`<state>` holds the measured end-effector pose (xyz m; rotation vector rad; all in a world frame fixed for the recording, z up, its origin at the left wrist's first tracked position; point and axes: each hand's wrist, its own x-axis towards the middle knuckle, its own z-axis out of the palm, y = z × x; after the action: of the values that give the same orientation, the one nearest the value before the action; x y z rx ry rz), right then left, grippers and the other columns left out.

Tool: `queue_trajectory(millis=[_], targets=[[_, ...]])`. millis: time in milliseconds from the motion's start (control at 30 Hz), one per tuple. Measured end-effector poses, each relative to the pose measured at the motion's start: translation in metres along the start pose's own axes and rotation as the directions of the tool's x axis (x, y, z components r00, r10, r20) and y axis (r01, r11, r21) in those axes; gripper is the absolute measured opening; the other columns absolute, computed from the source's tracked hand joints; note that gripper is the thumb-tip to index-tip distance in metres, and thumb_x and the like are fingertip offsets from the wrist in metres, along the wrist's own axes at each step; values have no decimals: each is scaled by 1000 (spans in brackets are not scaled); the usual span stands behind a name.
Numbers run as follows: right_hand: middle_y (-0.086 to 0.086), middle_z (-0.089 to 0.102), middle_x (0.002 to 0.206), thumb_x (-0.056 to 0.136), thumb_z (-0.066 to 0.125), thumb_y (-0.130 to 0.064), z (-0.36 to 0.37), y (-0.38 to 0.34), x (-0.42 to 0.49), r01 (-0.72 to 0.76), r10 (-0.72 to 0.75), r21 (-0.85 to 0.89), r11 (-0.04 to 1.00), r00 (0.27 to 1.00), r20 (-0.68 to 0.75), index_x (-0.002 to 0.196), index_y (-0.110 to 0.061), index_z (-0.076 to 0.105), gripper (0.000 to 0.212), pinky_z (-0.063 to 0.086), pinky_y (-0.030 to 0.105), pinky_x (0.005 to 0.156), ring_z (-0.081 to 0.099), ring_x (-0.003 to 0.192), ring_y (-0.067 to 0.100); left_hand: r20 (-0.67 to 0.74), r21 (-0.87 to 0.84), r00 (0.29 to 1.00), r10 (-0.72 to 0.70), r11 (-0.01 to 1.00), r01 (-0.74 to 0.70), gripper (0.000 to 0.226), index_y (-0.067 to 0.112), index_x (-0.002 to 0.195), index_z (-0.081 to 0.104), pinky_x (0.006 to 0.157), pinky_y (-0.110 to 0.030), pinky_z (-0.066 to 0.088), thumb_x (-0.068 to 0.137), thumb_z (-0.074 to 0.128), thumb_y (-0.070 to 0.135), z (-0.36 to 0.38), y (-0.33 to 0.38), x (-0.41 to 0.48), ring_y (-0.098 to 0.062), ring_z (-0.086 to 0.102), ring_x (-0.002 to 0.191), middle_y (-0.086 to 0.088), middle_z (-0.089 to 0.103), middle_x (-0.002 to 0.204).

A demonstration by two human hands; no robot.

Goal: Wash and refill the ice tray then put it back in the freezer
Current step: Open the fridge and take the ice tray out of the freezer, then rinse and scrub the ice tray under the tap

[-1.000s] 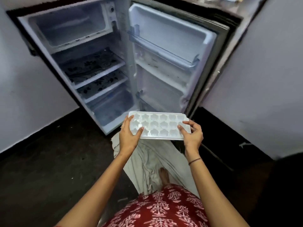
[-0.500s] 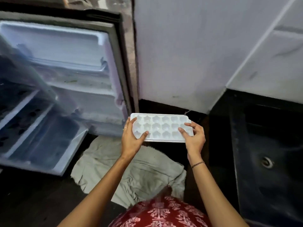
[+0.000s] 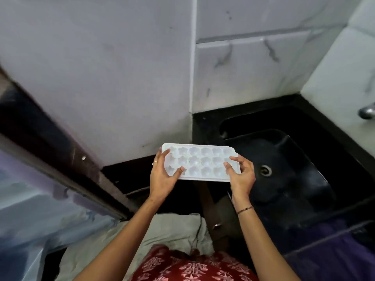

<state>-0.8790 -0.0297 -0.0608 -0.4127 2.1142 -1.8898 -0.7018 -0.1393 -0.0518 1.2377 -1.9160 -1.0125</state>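
Note:
A white plastic ice tray (image 3: 203,162) with several empty shaped cells is held level in front of me, cells facing up. My left hand (image 3: 162,177) grips its left end, thumb across the near cells and fingers under the edge. My right hand (image 3: 241,177) grips its right end the same way. The tray hangs just left of a black sink (image 3: 288,199), whose round metal drain (image 3: 265,170) shows beside my right hand. The open fridge door (image 3: 40,199) is a blurred band at the left edge.
A metal tap (image 3: 366,112) pokes in at the far right above the sink. White marble-look tiles (image 3: 253,67) and a plain wall (image 3: 101,78) rise behind. A grey cloth (image 3: 172,232) lies on the dark floor by my foot.
My view has swung right, away from the open fridge to the black sink. Both hands keep the same hold and have carried the tray toward the sink.

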Motion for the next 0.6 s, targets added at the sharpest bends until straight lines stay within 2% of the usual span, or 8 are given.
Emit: queue_trajectory(millis=[167,233,300,367,433,500,600], targets=[[-8,59,113,74,77,-7,-46,-1,27,-37,37,4,999,973,-227,85,-31,65,29,49,31,96,59,105,9,175,-6,979,105,994,-106,69,25,135,44,101,-25,30,74,77,34,56,35,28,-16,34,137,3,32,151],[-6,60,113,73,78,-9,-61,-3,36,-71,83,50,996,947,-310,99,-27,64,34,52,21,85,60,103,11,229,-10,963,143,989,-145,69,26,135,44,100,-26,31,75,76,36,75,47,38,-15,33,137,6,29,153],[-3,62,113,72,80,-12,-77,-1,47,-137,172,119,983,909,-380,118,-20,59,51,49,15,79,61,100,11,287,-30,939,187,982,-187,68,27,134,44,100,-27,32,75,76,36,96,60,49,-13,33,136,8,27,154],[0,64,112,72,81,-15,-93,2,60,-217,293,229,949,873,-390,125,-14,57,59,50,22,85,63,100,12,344,-49,910,232,972,-229,68,28,134,45,99,-28,33,74,76,36,118,72,62,-12,32,136,9,25,154],[4,69,108,72,81,-16,-106,6,73,-267,381,332,905,855,-352,120,-11,61,52,53,33,91,66,98,17,399,-61,876,271,961,-269,67,27,134,45,96,-28,34,75,76,36,138,84,76,-12,33,136,9,23,154],[7,69,108,73,80,-15,-118,8,84,-278,419,377,883,829,-370,112,-11,63,43,53,35,90,67,98,20,471,-90,820,326,942,-323,66,26,134,45,94,-26,36,76,75,36,160,96,91,-13,35,134,9,22,154],[6,67,106,78,77,-16,-128,7,98,-280,464,425,861,775,-429,105,-14,55,35,53,37,88,65,97,22,562,-143,719,408,905,-402,65,27,133,46,92,-25,36,76,75,36,191,114,112,-10,35,132,9,21,154]])
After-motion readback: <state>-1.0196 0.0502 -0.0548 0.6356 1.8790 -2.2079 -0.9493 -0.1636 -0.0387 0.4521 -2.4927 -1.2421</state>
